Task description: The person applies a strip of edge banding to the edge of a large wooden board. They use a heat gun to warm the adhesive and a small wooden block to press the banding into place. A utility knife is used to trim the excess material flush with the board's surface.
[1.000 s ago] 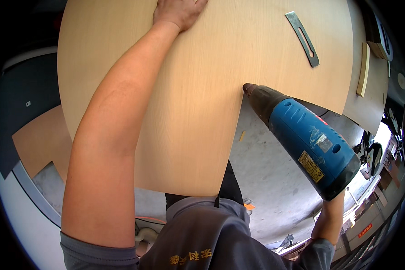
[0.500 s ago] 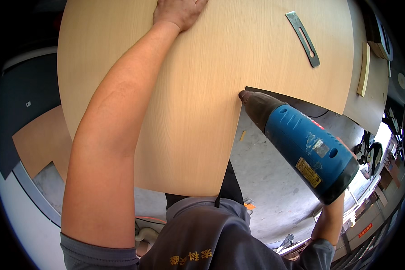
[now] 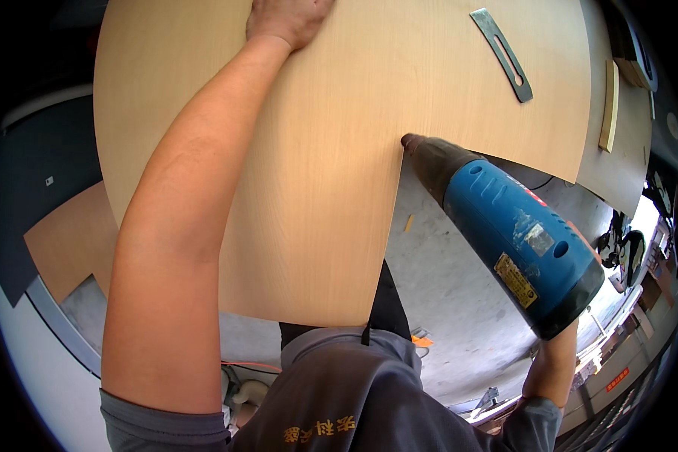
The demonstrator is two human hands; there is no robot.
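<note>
A large pale wood-grain panel [image 3: 324, 188] lies in front of me, with a rectangular notch cut into its near right side. My left hand [image 3: 290, 21] rests flat on its far part; the fingertips run out of the picture at the top. A blue heat gun [image 3: 505, 226] with a dark, stained nozzle is in my right hand [image 3: 586, 241], which is mostly hidden behind the tool's body. The nozzle tip points at the inner corner of the notch, over the panel's edge. On the panel, far right, lies a slotted metal plane blade [image 3: 487, 29].
Beyond the panel's right edge, a narrow wood strip [image 3: 609, 105] lies on a grey board [image 3: 625, 169]. A brown notched panel [image 3: 71, 233] stands low on the left. Concrete floor [image 3: 444, 279] shows through the notch, and an orange cable [image 3: 252, 367] runs below.
The heat gun's nozzle has moved slightly away from me, onto the notch's inner corner. My left hand stays on the panel; the view has shifted a little.
</note>
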